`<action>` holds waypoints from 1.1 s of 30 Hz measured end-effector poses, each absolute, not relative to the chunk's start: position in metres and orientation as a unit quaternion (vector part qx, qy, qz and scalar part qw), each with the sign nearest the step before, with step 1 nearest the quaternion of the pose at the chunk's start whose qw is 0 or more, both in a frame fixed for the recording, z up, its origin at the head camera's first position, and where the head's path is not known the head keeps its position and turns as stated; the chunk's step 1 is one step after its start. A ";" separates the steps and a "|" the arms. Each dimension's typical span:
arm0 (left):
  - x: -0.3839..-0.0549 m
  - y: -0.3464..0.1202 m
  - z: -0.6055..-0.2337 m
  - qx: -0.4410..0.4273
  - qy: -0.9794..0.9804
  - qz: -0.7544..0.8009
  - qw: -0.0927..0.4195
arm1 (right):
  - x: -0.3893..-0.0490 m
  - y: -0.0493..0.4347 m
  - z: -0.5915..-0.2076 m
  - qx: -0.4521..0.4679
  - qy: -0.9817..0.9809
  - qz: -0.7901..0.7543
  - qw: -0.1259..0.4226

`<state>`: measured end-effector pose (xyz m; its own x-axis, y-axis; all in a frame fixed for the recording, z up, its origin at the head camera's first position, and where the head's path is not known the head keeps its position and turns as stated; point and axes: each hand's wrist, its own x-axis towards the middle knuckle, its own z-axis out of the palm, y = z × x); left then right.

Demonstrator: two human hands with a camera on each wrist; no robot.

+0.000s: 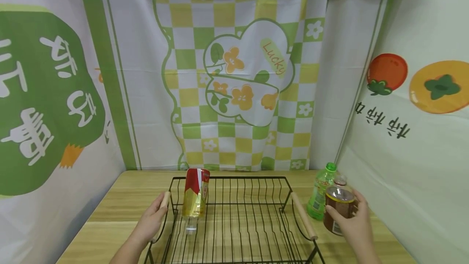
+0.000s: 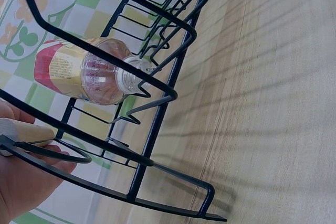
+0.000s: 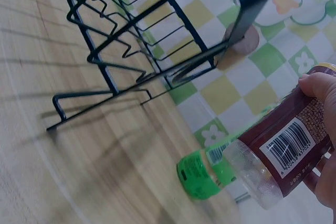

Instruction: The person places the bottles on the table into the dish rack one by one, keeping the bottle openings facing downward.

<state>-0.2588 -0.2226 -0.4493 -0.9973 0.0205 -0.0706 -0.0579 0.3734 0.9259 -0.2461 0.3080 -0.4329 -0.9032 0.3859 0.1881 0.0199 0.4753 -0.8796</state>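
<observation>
My left hand (image 1: 151, 219) grips the wooden handle (image 2: 25, 131) on the left end of a black wire dish rack (image 1: 253, 204). Inside the rack, near that side, an upside-down plastic bottle (image 1: 196, 194) with a red and gold label stands with its clear neck at the wires. To the right of the rack, my right hand (image 1: 357, 224) holds a clear bottle with a brown label (image 3: 286, 148), fingers and thumb around it. Its barcode shows in the right wrist view. Whether its base touches the table, I cannot tell.
A green bottle (image 1: 318, 196) stands on the wooden table (image 1: 106, 203) just behind the brown-labelled one. The rack's right wooden handle (image 1: 304, 216) lies between the rack and my right hand. Printed cloth (image 1: 234, 72) hangs behind and along both sides.
</observation>
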 end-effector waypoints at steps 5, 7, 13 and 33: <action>-0.259 -0.222 -0.448 -0.012 0.826 0.563 0.035 | -0.247 0.298 -0.423 -0.105 -0.846 0.494 0.169; -0.258 -0.222 -0.448 -0.012 0.826 0.563 0.033 | -0.248 0.294 -0.419 -0.096 -0.849 0.491 0.169; -0.256 -0.221 -0.445 -0.009 0.830 0.557 0.034 | -0.249 0.284 -0.406 -0.066 -0.852 0.491 0.170; -0.255 -0.222 -0.448 -0.003 0.826 0.563 0.027 | -0.262 0.243 -0.375 -0.013 -0.838 0.527 0.139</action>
